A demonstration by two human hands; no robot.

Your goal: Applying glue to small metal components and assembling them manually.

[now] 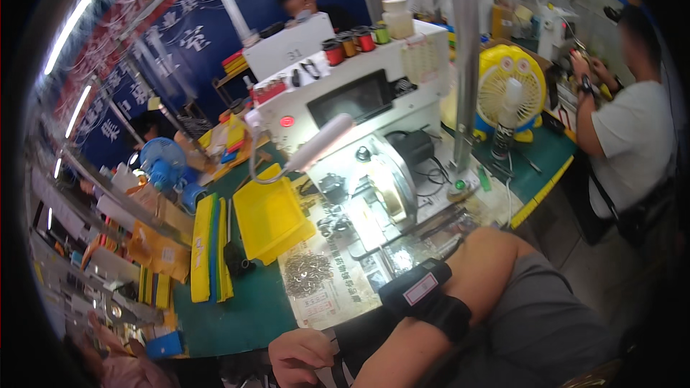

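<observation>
Lighting is bright and uneven. Two fluorescent tubes [83, 11] at upper left burn out to white streaks. A gooseneck lamp [320, 144] throws a hard white glare onto the machine [359, 108] below it and washes out the paper sheet [338, 280] in front of the machine. Fisheye distortion bends all straight edges around the machine; a dark vignette rings the frame. Focus is soft overall, with blur worst toward the rim and at the lower edge.

One hand [300, 359] shows at the lower edge, its grip loosely curled, forearm running off right.
</observation>
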